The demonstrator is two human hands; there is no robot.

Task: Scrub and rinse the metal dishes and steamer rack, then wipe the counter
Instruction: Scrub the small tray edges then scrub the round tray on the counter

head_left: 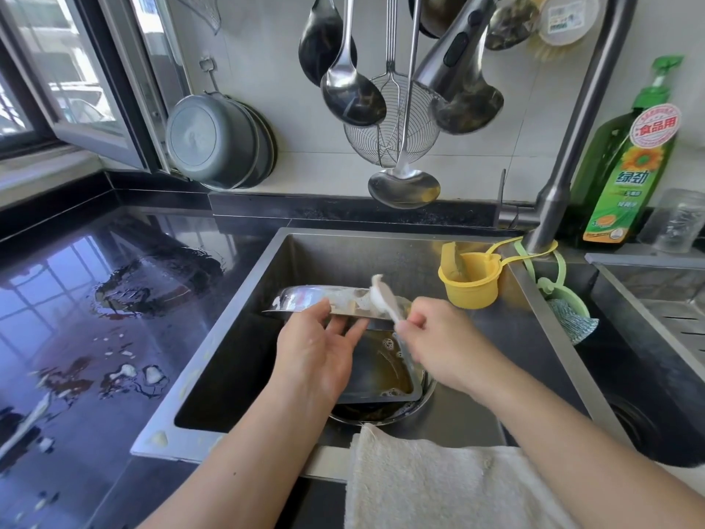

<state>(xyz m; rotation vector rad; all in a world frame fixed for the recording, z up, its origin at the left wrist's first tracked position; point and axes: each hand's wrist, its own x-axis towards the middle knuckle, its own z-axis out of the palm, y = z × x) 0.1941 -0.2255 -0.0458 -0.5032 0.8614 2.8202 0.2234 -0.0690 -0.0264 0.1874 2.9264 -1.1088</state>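
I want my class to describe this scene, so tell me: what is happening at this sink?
A person is washing up. The left hand holds a soapy metal dish tilted over the sink, while the right hand scrubs it with a white brush. Below sits a dark tray of brownish sudsy water. The black counter to the left is wet with foam spots, and a pale towel hangs over the sink's front edge.

Your one head-worn wide-angle view, looking forward and down from above the sink (229, 339), close over its basin, faucet (572, 147) just behind, wet counter (95, 299) to its left
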